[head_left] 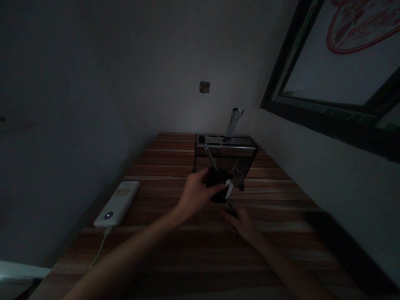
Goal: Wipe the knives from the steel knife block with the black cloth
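The scene is dim. My left hand (196, 190) is closed on a black, flat, squarish piece (215, 183), with the thumb across its front. A slim grey rod-like part (210, 156) sticks up beyond the black piece toward the rack; I cannot tell whether they are joined. At the black piece's right edge is a crumpled white bit (229, 189). Just below it, my right hand (243, 225) grips a dark handle (231, 207), its upper end meeting the white bit. Behind both hands stands a shiny metal rack (229, 143) with slots on top.
A clear wrapped, upright object (233, 122) rises from the rack. To the left, a white power bank (118, 203) with a cable (100, 250) lies on the striped wooden table (162, 166). A long black object (350, 250) lies at right by the wall, beneath a dark frame (312, 121).
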Demonstrator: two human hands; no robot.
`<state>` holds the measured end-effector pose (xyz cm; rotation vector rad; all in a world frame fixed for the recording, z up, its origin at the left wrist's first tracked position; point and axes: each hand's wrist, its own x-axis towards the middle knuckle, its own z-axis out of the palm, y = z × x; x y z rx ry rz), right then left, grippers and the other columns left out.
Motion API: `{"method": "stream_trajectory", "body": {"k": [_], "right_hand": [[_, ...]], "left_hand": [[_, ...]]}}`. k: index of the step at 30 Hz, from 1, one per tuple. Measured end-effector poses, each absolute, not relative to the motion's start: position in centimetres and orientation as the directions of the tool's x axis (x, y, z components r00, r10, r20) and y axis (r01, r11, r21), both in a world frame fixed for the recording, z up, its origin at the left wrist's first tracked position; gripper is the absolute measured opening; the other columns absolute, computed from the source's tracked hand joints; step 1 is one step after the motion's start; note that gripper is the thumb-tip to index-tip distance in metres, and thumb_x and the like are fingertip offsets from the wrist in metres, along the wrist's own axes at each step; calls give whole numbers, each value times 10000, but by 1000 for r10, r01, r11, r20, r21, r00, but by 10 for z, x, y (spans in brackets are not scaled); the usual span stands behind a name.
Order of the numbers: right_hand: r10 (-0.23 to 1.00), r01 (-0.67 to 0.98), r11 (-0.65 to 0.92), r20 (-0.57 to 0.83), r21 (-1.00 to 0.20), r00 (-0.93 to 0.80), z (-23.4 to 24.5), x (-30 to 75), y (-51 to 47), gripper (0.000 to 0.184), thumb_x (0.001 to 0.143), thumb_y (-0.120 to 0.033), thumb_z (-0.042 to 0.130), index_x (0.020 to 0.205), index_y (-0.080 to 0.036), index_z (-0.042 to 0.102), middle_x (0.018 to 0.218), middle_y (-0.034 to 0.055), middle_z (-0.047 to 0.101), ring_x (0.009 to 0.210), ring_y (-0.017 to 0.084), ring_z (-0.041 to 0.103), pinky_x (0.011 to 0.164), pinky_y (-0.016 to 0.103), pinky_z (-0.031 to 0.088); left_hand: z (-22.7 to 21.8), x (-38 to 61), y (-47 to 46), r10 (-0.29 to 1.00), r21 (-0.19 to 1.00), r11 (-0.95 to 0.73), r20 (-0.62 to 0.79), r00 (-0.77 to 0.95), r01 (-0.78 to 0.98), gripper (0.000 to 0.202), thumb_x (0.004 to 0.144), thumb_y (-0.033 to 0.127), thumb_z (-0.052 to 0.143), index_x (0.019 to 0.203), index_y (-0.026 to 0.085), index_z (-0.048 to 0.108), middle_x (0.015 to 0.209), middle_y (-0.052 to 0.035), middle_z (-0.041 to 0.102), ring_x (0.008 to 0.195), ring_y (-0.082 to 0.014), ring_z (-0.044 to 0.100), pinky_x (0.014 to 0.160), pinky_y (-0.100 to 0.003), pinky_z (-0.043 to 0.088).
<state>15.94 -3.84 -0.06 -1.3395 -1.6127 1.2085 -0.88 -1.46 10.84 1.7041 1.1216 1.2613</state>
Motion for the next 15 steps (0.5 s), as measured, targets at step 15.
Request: {"method": "stream_trajectory", "body": {"k": [15], "right_hand": [[970, 407, 76, -28, -910, -243, -2, 158, -39, 397, 717, -511, 555, 526, -187, 428, 425, -50, 411, 376, 72, 379, 361, 195, 268]], "left_hand": [[165, -55, -16, 864, 890, -423, 453, -219, 172, 319, 581, 332, 730, 818, 133, 651, 806, -46, 703, 764, -203, 654, 662, -277, 526]]}}
